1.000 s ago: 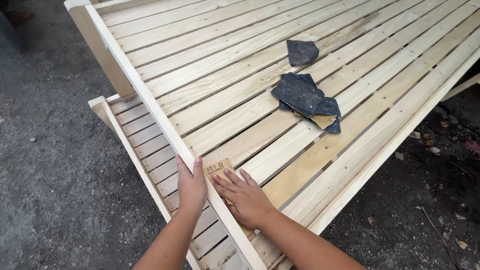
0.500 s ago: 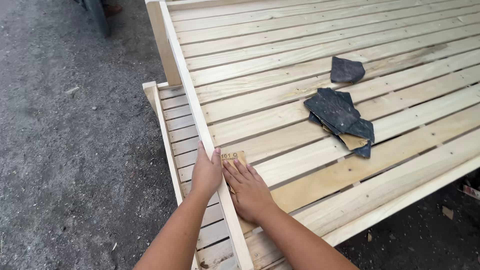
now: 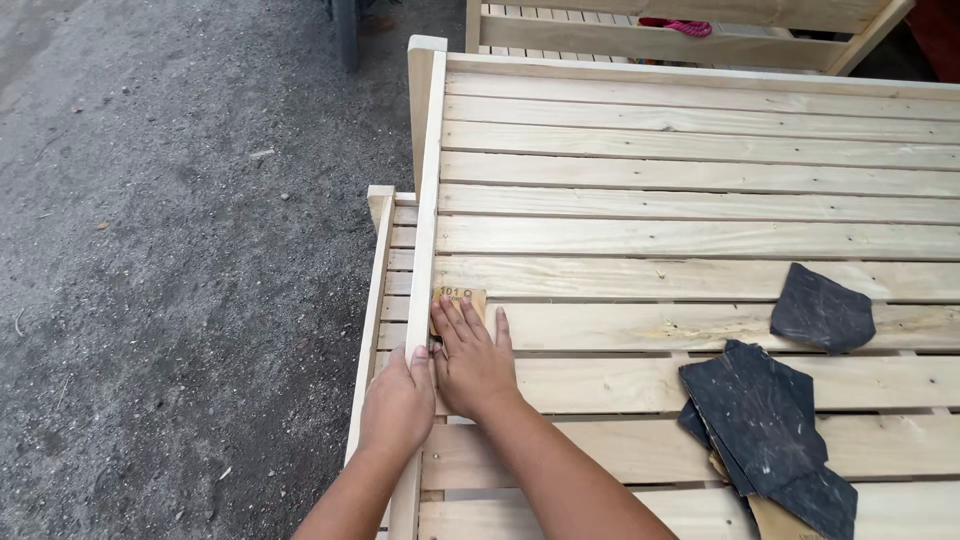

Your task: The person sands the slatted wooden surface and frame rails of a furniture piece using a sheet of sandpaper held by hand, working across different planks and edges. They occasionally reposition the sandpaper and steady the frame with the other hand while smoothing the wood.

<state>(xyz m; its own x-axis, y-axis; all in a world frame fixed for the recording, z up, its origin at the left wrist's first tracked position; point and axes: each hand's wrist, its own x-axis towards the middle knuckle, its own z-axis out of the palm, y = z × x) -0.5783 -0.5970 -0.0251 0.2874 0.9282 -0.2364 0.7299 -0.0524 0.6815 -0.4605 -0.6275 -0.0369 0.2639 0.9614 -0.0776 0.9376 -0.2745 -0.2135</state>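
Observation:
My right hand (image 3: 472,362) lies flat on a small tan piece of sandpaper (image 3: 457,299), pressing it onto a pale wooden slat beside the frame's left rail (image 3: 426,200). Only the far edge of the paper shows past my fingers. My left hand (image 3: 397,402) grips that upright rail just left of the right hand, thumb on top. The slatted wooden frame (image 3: 700,200) fills the right of the view.
Dark used sandpaper sheets (image 3: 765,420) and a separate dark piece (image 3: 820,308) lie on the slats to the right. A second slatted frame (image 3: 385,300) sits lower on the left. Grey gravel ground (image 3: 170,270) lies to the left; another wooden frame (image 3: 680,40) stands beyond.
The view has swung so the frame now runs straight. My right hand with the sandpaper has slid along the slat next to the rail; my left hand stays on the rail.

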